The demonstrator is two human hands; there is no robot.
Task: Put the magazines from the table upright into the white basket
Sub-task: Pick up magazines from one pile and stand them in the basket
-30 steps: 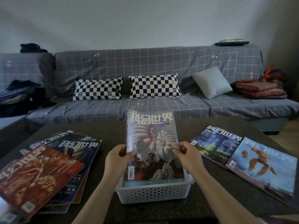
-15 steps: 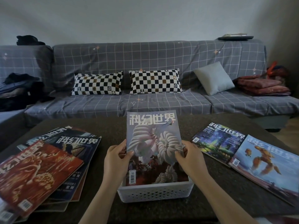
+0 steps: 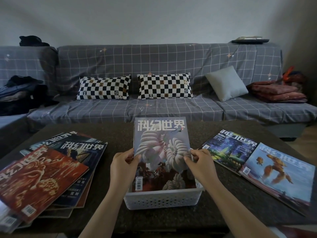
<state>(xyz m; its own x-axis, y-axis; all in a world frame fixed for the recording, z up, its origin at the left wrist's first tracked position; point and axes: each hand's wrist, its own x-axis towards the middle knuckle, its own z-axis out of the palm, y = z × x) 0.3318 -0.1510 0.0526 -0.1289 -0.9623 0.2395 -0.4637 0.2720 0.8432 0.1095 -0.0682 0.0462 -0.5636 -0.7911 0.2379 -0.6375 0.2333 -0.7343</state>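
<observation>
A magazine with a pale spiral-shell cover (image 3: 161, 143) stands upright in the white perforated basket (image 3: 163, 200) at the near middle of the dark table. My left hand (image 3: 124, 164) grips its left edge and my right hand (image 3: 199, 163) grips its right edge. Its lower part is sunk behind the basket's front wall. Several magazines lie in a fanned pile at the left, a red one (image 3: 39, 179) on top. On the right lie a dark blue-green magazine (image 3: 229, 148) and a light blue one with an orange figure (image 3: 281, 174).
The dark table (image 3: 120, 133) runs back to a grey checked sofa (image 3: 154, 62) with two chequered cushions (image 3: 164, 85) and a grey cushion (image 3: 226, 83). Dark clothes (image 3: 20, 93) lie at the sofa's left, folded red blankets (image 3: 277, 93) at its right.
The shell-cover magazine has sunk lower into the basket with both hands still on its edges. The camera has tilted slightly, so the scene sits a little differently in view.
</observation>
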